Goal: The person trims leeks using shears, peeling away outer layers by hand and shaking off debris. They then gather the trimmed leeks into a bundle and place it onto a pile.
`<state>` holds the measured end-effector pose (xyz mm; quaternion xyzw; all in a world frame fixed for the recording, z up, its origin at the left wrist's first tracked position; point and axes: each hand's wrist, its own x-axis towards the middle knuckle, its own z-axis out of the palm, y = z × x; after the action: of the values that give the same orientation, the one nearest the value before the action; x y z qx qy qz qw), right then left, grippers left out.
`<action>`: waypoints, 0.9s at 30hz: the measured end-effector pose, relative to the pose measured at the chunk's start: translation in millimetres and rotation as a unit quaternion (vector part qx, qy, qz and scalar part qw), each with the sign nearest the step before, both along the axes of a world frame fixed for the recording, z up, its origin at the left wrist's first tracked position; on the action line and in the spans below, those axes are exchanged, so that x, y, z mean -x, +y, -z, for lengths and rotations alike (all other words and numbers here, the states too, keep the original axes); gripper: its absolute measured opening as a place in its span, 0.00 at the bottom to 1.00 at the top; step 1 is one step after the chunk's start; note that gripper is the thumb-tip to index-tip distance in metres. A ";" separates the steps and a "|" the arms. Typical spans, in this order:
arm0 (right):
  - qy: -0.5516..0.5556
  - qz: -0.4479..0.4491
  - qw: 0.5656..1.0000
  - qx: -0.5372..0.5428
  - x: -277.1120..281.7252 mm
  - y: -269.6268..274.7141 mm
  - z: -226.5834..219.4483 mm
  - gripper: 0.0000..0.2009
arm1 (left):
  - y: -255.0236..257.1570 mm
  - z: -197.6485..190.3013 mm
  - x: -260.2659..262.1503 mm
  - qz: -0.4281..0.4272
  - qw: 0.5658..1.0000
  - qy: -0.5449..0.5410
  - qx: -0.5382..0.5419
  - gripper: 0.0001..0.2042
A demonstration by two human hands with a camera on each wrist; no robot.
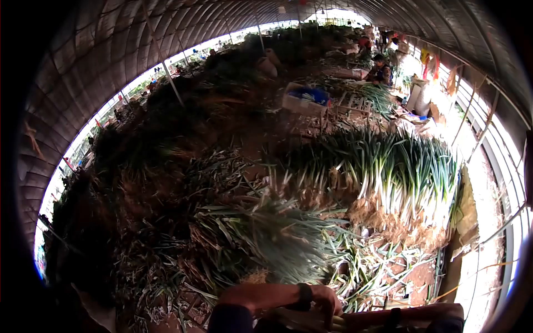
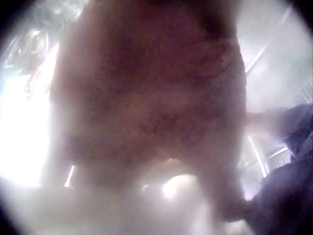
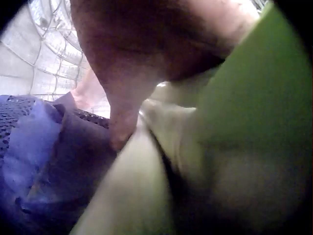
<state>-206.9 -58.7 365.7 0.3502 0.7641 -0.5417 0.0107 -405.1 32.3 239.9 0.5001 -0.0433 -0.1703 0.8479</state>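
Observation:
At the bottom of the head view, the left hand (image 1: 326, 299) curls its fingers down over pale leek stalks. In the left wrist view this hand (image 2: 151, 93) fills the frame, with blurred whitish stalks (image 2: 181, 193) under its fingers. From the right side the other forearm reaches in, its hand (image 1: 358, 319) close beside the left one. The right wrist view shows the right hand (image 3: 146, 49) with its thumb pressed against pale green leek stalks (image 3: 132, 191); a broad green leaf (image 3: 259, 93) covers the right of that view. The right fingertips are hidden.
Upright leeks (image 1: 405, 172) with roots stand in a row at the right. A leafy heap (image 1: 277, 238) and loose trimmings (image 1: 361, 266) lie in front. Farther back are a crate (image 1: 304, 105) and a crouching person (image 1: 380, 72). Blue-purple fabric (image 3: 39, 156) lies by the right hand.

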 end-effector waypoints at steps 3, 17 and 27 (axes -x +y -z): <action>0.012 -0.023 0.996 -0.087 -4.3 -11.3 1.0 0.46 | -8.4 2.6 -15.8 0.037 0.993 0.068 -0.086 0.34; 0.203 0.224 0.937 0.177 -79.4 -30.8 -6.3 0.33 | 40.9 -3.5 -17.5 0.256 0.949 0.162 -0.086 0.38; 0.041 0.329 0.865 0.378 -12.7 -144.0 15.2 0.26 | 124.5 -6.0 -63.7 0.351 0.898 0.103 -0.243 0.50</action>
<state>-194.2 -202.7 350.4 0.5277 0.3414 -0.7749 -0.0674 -341.4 156.8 245.9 0.6229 -0.0858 -0.5124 0.5848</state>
